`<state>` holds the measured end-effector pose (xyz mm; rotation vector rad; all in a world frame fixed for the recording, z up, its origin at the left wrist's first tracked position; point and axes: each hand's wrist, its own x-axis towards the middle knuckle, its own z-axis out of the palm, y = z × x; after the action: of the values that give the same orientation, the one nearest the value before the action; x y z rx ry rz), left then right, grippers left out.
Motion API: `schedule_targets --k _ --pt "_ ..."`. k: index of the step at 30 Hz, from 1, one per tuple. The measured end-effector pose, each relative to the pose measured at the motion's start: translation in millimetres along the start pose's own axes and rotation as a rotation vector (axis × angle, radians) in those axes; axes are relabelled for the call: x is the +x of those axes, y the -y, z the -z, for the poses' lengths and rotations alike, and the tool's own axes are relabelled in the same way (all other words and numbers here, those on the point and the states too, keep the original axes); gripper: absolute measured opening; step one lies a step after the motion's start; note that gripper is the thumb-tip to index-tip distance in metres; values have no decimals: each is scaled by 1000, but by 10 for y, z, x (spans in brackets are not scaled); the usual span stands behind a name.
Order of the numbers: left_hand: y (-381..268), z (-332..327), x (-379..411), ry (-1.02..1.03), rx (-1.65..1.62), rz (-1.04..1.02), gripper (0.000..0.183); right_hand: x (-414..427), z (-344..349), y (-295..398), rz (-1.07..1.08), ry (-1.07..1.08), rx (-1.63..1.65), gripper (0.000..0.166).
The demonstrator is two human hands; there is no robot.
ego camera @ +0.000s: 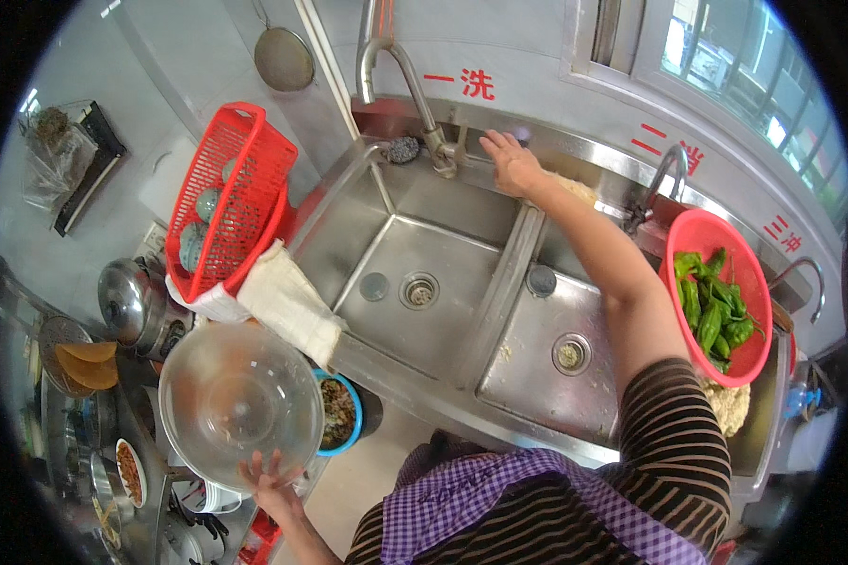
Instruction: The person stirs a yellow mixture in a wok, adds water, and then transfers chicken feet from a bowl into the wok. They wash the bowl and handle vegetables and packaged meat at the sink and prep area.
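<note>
My left hand (272,487) grips the near rim of a large clear plastic bowl (242,406), which hangs to the left of the sink above a bin. Nothing shows inside the bowl apart from some wet-looking specks. My right hand (512,166) reaches over the divider of a stainless steel sink (452,212), its fingers spread and holding nothing. The steel gooseneck faucet (434,138) stands just left of those fingertips; a gap shows between them. Beyond my right wrist, a pale yellow scrubbing pad (572,189) lies on the back ledge, partly hidden by the arm.
Green peppers (717,311) fill a pink basin (767,339) at the right. A steel wool scourer (401,150) rests at the back left corner. Red plastic baskets (254,226) and a white cloth (290,300) occupy the left edge. A blue-rimmed bin (357,402) holds scraps.
</note>
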<state>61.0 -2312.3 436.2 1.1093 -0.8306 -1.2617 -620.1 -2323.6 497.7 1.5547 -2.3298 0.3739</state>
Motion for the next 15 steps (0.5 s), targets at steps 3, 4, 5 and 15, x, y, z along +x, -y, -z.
schedule_targets --k 3,4,5,15 --pt "-327 -839 61 197 -90 64 77 438 -102 192 -21 52 -197 64" --pt "-311 -1123 146 264 -105 114 78 493 -159 125 -7 -21 -163 55" --pt "-262 -1407 231 341 -102 165 82 569 -163 51 -25 23 -217 52" --pt "1319 -3090 1483 858 166 588 46 -254 48 -493 -298 -121 -41 52"
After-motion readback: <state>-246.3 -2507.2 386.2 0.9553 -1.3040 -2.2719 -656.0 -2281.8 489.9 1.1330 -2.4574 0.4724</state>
